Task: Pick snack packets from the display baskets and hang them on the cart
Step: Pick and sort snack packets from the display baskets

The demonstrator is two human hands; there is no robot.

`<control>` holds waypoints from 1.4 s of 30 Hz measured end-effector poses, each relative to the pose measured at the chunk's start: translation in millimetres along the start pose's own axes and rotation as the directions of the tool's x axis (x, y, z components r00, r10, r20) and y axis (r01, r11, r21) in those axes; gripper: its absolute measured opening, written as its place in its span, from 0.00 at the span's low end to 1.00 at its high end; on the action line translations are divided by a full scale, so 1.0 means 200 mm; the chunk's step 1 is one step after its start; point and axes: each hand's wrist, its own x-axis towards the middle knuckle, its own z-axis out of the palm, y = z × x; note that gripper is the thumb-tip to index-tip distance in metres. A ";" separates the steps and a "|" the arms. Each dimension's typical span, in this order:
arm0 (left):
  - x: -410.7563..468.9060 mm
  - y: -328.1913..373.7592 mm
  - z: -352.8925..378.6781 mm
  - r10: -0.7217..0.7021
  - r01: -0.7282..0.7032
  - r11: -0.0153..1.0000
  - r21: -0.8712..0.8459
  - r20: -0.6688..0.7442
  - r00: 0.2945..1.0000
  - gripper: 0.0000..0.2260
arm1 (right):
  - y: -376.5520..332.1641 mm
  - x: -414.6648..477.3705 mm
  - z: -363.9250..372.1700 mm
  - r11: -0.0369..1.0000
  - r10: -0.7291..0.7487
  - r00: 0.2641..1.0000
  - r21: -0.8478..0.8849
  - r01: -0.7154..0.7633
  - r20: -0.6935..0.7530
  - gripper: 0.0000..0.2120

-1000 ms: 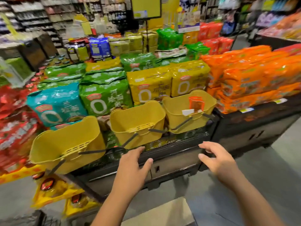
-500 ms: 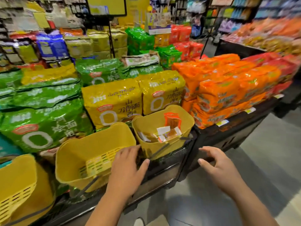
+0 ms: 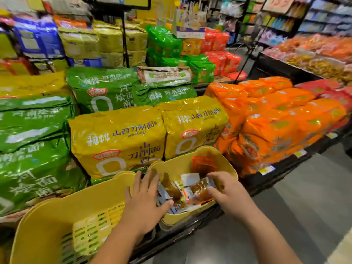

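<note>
While both hands reached into it, the yellow display basket (image 3: pixel 227 165) sat at lower centre of the frame, on the front edge of a black display stand (image 3: pixel 282 173).

- Contents: a loose pile of small snack packets (image 3: pixel 187 179), white, orange and brown. One orange packet (image 3: pixel 202 164) stood against the far wall.
- Right hand (image 3: pixel 227 193): forefinger and thumb were curled narrowly round a brown snack packet (image 3: pixel 198 187), pinching its right end. The packet lay on top of the pile, inside the basket.
- Left hand (image 3: pixel 146 197): fingers were straight and spread wide over the basket's left rim, with the thumb against the packets at the left of the pile. It held nothing.
- Second yellow basket (image 3: pixel 53 221): lower left of the frame, just beside the first, its slotted side facing the camera.
- Behind the baskets: yellow noodle bags (image 3: pixel 118 138) at centre and green noodle bags (image 3: pixel 34 149) at left.
- Right of frame: stacked orange packs (image 3: pixel 276 121).
- Lower right: grey floor (image 3: pixel 304 206).
</note>
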 end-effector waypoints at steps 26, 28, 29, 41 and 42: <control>0.11 0.27 0.09 -0.345 0.353 0.935 0.028 -0.151 0.926 0.37 | 0.10 0.69 0.28 0.695 0.076 0.621 -0.488 0.528 0.780 0.24; 0.10 0.26 0.09 -0.341 0.350 0.937 0.022 -0.176 0.924 0.35 | 0.09 0.70 0.25 0.712 0.064 0.613 -0.466 0.525 0.788 0.23; 0.10 0.26 0.10 -0.339 0.348 0.937 0.018 -0.184 0.923 0.34 | 0.09 0.71 0.24 0.714 0.067 0.597 -0.457 0.531 0.799 0.22; 0.10 0.25 0.09 -0.314 0.320 0.948 -0.001 -0.188 0.931 0.32 | 0.20 0.67 0.01 0.978 -0.210 0.830 0.103 0.183 0.517 0.06; 0.10 0.26 0.09 -0.312 0.318 0.948 -0.001 -0.185 0.932 0.32 | 0.21 0.66 0.01 0.976 -0.211 0.857 0.156 0.154 0.471 0.05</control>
